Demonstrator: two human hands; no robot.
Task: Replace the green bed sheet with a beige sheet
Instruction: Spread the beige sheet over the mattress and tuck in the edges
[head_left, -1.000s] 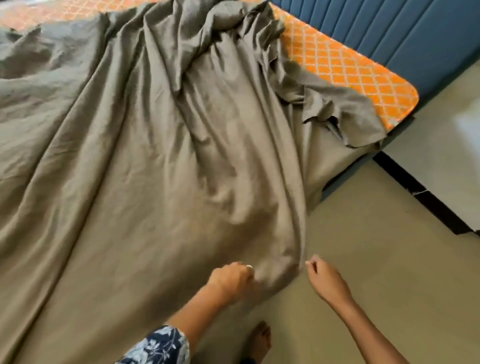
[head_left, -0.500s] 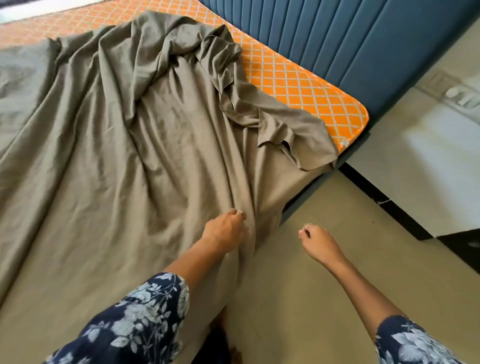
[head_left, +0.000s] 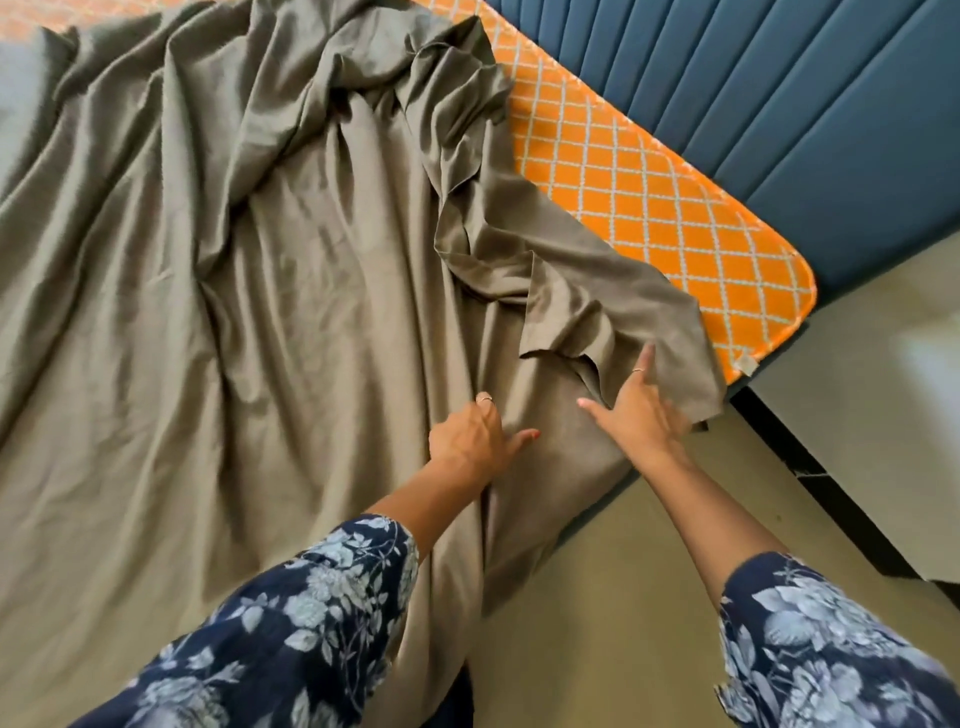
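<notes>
Now the beige sheet (head_left: 218, 322) lies all crumpled across the bed, hanging over the near edge. On it, the left hand (head_left: 475, 441) rests with loose fingers, holding nothing. Next, the right hand (head_left: 641, 410) reaches flat-fingered under the folded-back corner (head_left: 618, 306). Beyond, the orange mattress (head_left: 649, 202) shows bare. Pulling that corner hard could drag the whole sheet crooked.

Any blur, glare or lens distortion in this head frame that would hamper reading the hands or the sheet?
Head view: wide-angle bending curves the blue headboard panels; soft daylight sheen on the beige sheet, folds readable; blown-out glare on the floor at right; left hand and right hand slightly soft, outlines clear.
</notes>
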